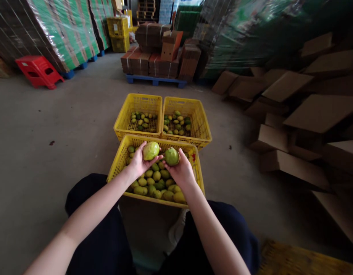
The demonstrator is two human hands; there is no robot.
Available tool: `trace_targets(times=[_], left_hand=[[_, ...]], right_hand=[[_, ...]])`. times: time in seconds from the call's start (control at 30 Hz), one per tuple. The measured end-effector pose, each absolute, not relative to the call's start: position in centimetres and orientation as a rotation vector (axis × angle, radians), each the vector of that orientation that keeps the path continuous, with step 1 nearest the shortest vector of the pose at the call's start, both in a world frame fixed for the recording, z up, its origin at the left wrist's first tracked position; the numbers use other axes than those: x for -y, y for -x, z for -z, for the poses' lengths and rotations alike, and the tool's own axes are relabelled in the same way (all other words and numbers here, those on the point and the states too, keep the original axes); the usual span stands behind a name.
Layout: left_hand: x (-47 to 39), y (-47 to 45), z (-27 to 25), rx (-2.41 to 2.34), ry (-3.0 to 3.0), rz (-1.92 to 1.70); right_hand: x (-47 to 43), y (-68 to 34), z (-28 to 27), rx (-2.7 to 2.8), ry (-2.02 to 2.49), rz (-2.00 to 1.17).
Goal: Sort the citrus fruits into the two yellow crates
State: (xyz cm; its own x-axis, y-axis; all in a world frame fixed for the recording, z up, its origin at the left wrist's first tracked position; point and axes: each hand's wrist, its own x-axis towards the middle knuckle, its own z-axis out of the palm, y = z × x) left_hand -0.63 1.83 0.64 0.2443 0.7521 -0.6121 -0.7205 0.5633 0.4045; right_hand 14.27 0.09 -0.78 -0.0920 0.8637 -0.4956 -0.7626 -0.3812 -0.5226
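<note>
My left hand (141,162) is closed around a yellow-green lemon (150,151), held above the near yellow crate (115,160). Beside it, my right hand (182,168) grips a greener, rounder lemon (171,156). The two lemons are close together but apart. Below both hands, the near crate holds many green and yellow lemons (157,176), partly hidden by my hands and forearms. Just beyond stand a left far crate (118,124) and a right far crate (205,124), each with a smaller number of lemons on its bottom.
A red plastic stool (39,70) stands at the far left. Ahead, flattened cardboard bundles (136,63) sit on a blue pallet (156,80). Open cardboard boxes (296,164) pile up on the right. Wrapped green stacks (64,30) and more yellow crates (118,32) are behind.
</note>
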Motion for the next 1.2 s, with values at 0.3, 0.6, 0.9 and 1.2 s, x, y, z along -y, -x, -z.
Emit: trace_targets(times=[0.3, 0.6, 0.9, 1.2], left_hand=[[-1.8, 0.7, -0.4, -0.889, -0.357, -0.860], [-1.1, 0.1, -0.2, -1.021, -0.677, -0.995], [-1.6, 0.5, -0.4, -0.824, -0.573, -0.969], [-1.8, 1.4, -0.8, -0.951, -0.592, -0.856]], right_hand=[[0.1, -14.3, 0.9, 0.249, 0.966, -1.797], [0.2, -13.7, 1.4, 0.314, 0.960, -1.773], [0.2, -14.6, 0.3, 0.434, 0.792, -1.832], [0.1, -15.5, 0.2, 0.528, 0.916, -1.812]])
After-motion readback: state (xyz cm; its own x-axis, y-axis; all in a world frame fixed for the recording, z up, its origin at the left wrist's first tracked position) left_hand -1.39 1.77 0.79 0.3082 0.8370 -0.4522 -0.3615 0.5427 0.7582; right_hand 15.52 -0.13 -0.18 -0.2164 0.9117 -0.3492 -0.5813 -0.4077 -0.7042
